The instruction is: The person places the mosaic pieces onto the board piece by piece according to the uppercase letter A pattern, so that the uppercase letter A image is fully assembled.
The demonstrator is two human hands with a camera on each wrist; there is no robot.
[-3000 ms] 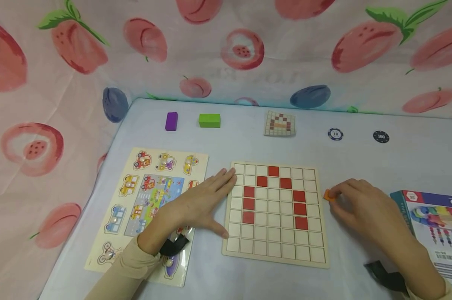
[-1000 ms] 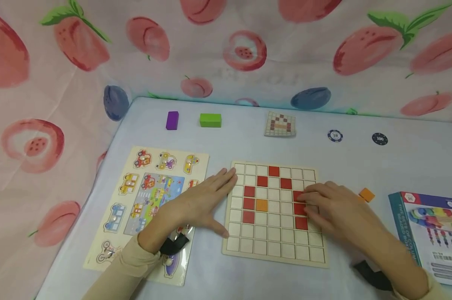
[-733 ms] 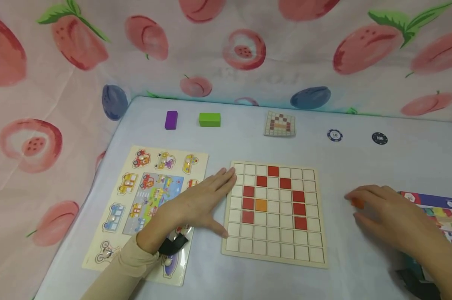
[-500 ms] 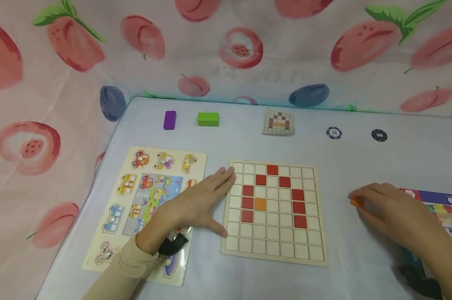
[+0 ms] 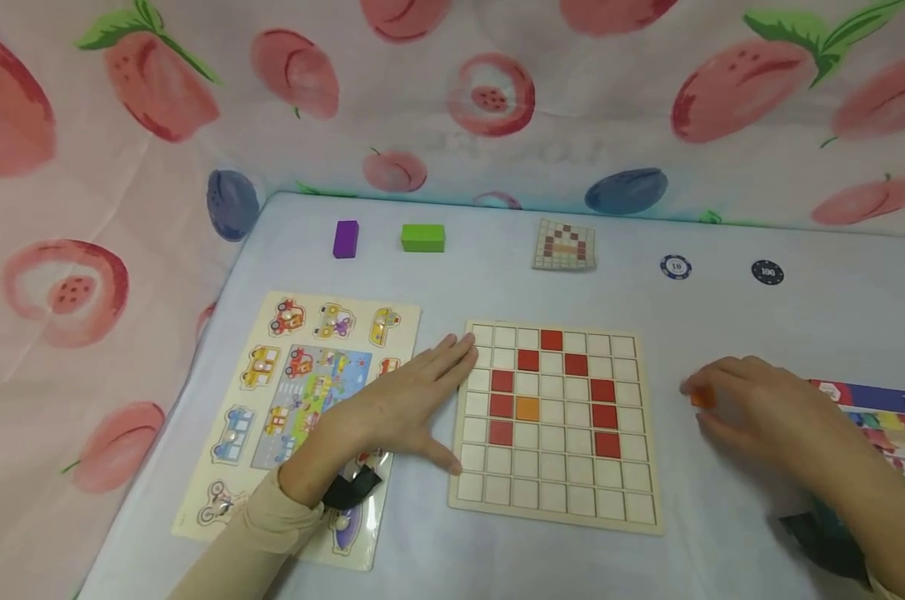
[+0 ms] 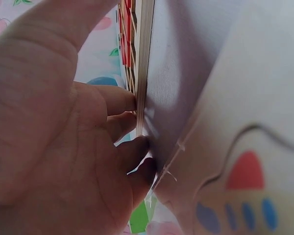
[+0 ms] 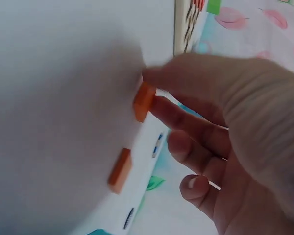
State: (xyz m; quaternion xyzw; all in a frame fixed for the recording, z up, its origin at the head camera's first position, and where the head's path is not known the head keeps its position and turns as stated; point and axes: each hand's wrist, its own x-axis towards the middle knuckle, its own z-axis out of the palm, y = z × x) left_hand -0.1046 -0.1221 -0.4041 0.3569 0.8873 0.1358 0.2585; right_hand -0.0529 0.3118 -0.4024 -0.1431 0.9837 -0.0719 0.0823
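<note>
A wooden grid board (image 5: 557, 520) lies on the table, with several red tiles (image 5: 551, 340) in its cells and one orange tile (image 5: 527, 409) beside the left red column. My left hand (image 5: 400, 408) touches the board's left edge, thumb and fingers spread. In the left wrist view, the fingertips meet that edge. Right of the board, my right hand (image 5: 760, 408) pinches an orange square tile (image 7: 144, 102) between thumb and fingers. A second loose orange tile (image 7: 120, 171) sits on the table near that hand in the right wrist view; the hand hides it in the head view.
A vehicle puzzle board (image 5: 190, 508) lies under the left forearm. Behind stand a purple block (image 5: 346, 239), a green block (image 5: 423, 238), a pattern card (image 5: 564, 245) and two chips, blue-and-white (image 5: 676, 267) and black (image 5: 767, 272). A box (image 5: 883, 400) sits at right, partly covered by the right arm.
An orange tile has come onto the board. My right hand has gone back right from the board, taken another orange tile and shifted slightly left with it. The left hand stays put.
</note>
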